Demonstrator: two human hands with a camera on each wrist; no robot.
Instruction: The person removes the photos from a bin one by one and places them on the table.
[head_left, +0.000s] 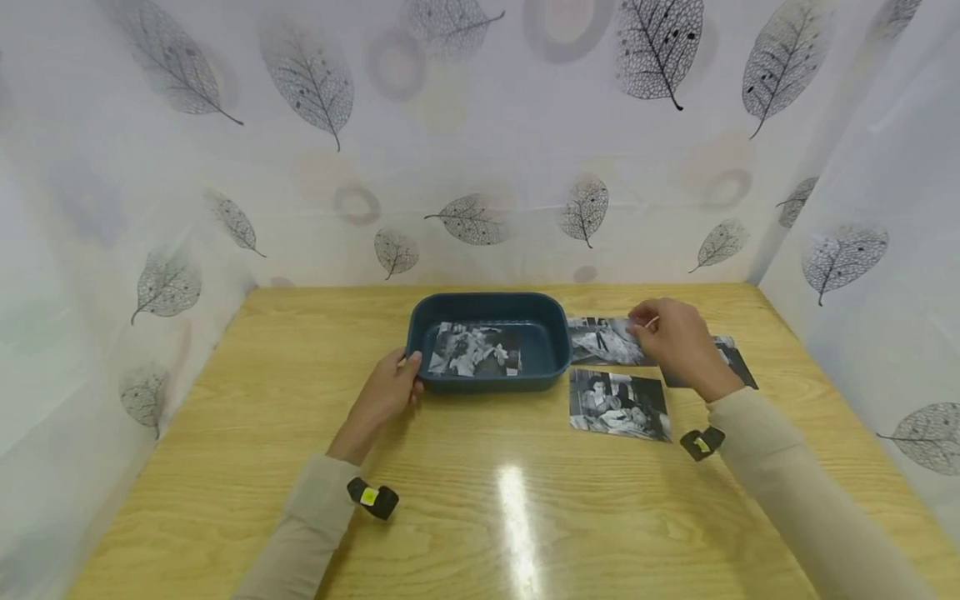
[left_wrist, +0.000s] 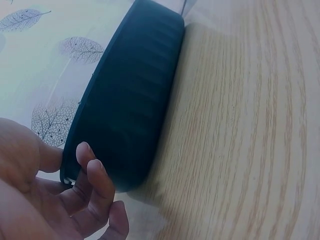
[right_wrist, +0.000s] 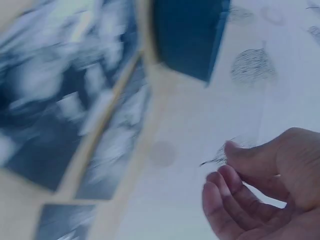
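Note:
A dark blue rectangular tray [head_left: 491, 385] stands on the table, with a black-and-white photo [head_left: 476, 350] lying inside toward its left. My left hand [head_left: 386, 387] grips the tray's front left corner, thumb over the rim and fingers bent beneath it in the left wrist view. Raised over the photos on the right is my right hand [right_wrist: 265, 185], fingers loosely bent with nothing seen between them. Below it lie a photo [head_left: 603, 342] close against the tray's right side and another [head_left: 738, 362] farther right, partly hidden by the hand. A third photo [head_left: 618, 404] lies nearer me.
The light wood table [head_left: 300, 333] ends at a pale curtain [head_left: 480, 150] with leaf prints, which also runs along both sides. A bright light reflection [head_left: 517, 525] shows on the tabletop in front.

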